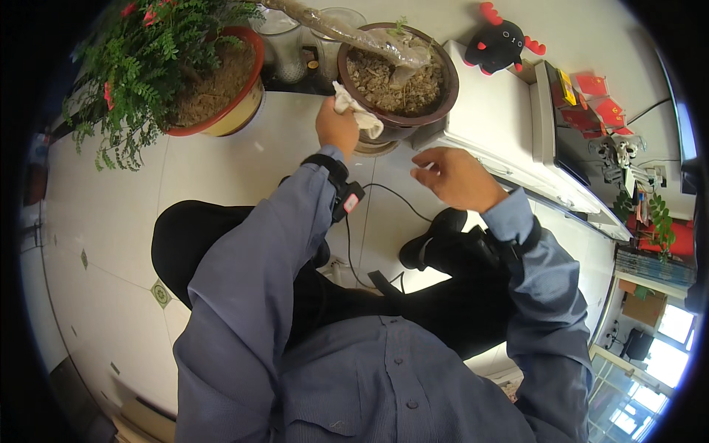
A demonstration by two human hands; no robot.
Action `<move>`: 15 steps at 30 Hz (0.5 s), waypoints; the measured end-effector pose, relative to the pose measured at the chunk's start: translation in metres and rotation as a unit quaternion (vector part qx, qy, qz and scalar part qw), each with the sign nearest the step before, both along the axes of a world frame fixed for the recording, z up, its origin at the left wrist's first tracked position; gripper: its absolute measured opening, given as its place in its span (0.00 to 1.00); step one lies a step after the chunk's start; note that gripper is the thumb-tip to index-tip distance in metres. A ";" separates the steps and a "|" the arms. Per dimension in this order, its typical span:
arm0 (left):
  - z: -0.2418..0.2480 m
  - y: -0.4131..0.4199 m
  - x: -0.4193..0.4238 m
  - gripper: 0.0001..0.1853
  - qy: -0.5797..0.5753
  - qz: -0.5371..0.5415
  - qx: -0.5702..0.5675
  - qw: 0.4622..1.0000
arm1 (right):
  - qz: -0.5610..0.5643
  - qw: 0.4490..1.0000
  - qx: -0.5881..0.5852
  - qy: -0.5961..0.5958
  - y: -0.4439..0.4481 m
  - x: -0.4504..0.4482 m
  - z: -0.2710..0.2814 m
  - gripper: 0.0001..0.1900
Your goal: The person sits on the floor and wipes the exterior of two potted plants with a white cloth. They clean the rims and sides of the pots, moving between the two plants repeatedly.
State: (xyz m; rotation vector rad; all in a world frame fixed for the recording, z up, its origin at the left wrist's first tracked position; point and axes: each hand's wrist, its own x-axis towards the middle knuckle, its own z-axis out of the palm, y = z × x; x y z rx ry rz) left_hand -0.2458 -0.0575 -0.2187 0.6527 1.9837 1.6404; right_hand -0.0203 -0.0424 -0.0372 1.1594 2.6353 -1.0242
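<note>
A white cloth (359,115) is gripped in my left hand (337,126) and lies against the outer side of a dark brown flowerpot (454,91). Dry, crumbly soil (382,83) fills the pot, and a plastic-wrapped trunk (354,34) slants out of it to the upper left. The pot stands on a pale saucer (378,148). My right hand (462,176) hovers in front of the white cabinet, to the right of the pot, its fingers slightly curled and apart with nothing in them.
Left stands a red-rimmed pot (252,91) of leafy, pink-flowered plant (160,61). Glass vases (282,47) stand behind. A white cabinet (490,113) on the right bears a black plush toy (497,47); small red flags (609,111) stand beyond. A black cable (399,199) hangs between my legs.
</note>
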 end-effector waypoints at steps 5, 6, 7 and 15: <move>-0.007 0.018 -0.028 0.12 -0.053 0.040 0.047 0.997 | 0.125 0.991 0.035 0.021 -0.022 0.012 0.046 0.20; -0.009 0.021 -0.029 0.13 -0.051 0.051 0.062 0.995 | 0.145 0.989 0.029 0.011 -0.023 0.013 0.054 0.19; -0.010 0.024 -0.028 0.13 -0.047 0.062 0.050 0.996 | 0.151 0.988 0.032 0.007 -0.024 0.012 0.058 0.19; -0.006 0.011 0.035 0.12 0.126 0.099 0.088 0.983 | 0.177 0.984 0.033 0.004 -0.017 -0.012 0.059 0.20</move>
